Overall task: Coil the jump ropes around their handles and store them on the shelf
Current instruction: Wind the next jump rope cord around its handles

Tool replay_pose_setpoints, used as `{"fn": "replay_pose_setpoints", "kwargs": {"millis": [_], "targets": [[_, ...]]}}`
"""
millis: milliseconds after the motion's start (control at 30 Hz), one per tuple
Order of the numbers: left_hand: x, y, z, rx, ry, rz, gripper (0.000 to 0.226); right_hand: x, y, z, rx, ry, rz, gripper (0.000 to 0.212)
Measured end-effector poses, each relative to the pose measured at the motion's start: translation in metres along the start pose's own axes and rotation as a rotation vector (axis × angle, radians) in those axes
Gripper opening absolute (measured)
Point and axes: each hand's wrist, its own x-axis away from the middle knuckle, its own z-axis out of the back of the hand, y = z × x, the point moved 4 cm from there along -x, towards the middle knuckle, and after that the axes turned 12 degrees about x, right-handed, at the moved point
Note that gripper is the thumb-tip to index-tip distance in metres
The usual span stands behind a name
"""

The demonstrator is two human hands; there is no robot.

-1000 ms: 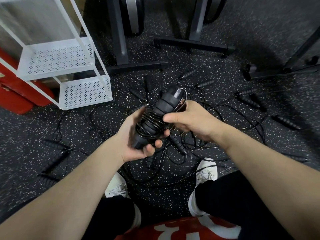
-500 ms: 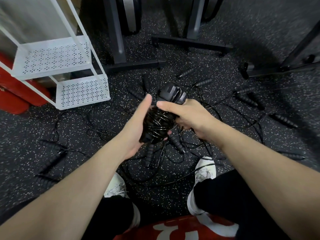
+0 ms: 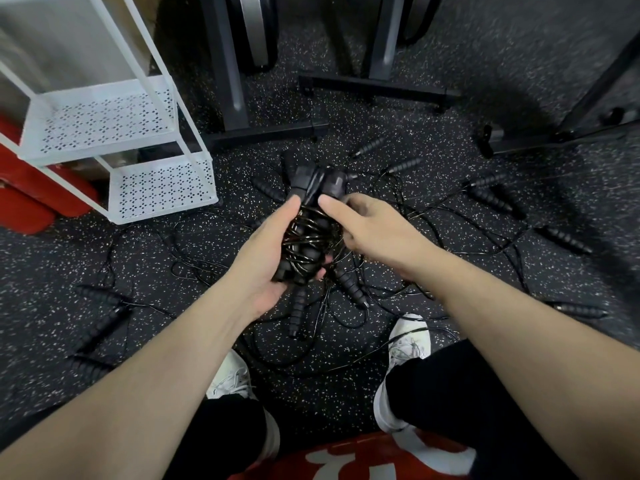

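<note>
I see the coiled jump rope at frame centre, cradled in my left hand, thumb and fingers curled around its handles. My right hand pinches the coil from three o'clock. The white shelf stands at ten o'clock; loose ropes litter the floor.

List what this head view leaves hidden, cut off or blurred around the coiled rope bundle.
- Right hand: fingers curl behind the black coiled jump-rope bundle, so its grip is unclear.
- Bundle's lower end: covered by the left hand.
- White perforated metal shelf: upper tiers cut off by the top edge.
- Loose black ribbed handles at far left: blurred.
</note>
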Motion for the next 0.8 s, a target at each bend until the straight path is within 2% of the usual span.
{"fn": "replay_pose_setpoints", "kwargs": {"millis": [267, 333, 433, 567, 633, 733, 800], "targets": [[0.003, 0.002, -0.003, 0.182, -0.074, 0.111, 0.06, 0.001, 0.0, 0.012, -0.082, -0.147, 0.147, 0.013], [0.004, 0.002, -0.003, 0.197, -0.091, 0.137, 0.062, 0.001, 0.0, 0.012, -0.139, -0.186, 0.162, 0.014], [0.005, 0.0, 0.0, 0.184, -0.104, 0.205, 0.064, 0.002, 0.0, 0.013, -0.131, -0.24, 0.188, 0.036], [0.011, -0.002, 0.001, 0.176, -0.186, 0.296, 0.061, 0.005, -0.002, 0.013, -0.133, -0.309, 0.271, 0.016], [0.014, -0.002, -0.001, 0.184, -0.214, 0.327, 0.061, 0.005, -0.004, 0.014, -0.137, -0.262, 0.279, 0.01], [0.011, -0.001, 0.0, 0.147, -0.215, 0.293, 0.061, 0.003, -0.001, 0.018, -0.073, -0.134, 0.27, 0.026], [0.008, 0.0, 0.001, 0.122, -0.207, 0.271, 0.063, 0.003, 0.0, 0.02, -0.071, -0.072, 0.254, 0.026]]}}
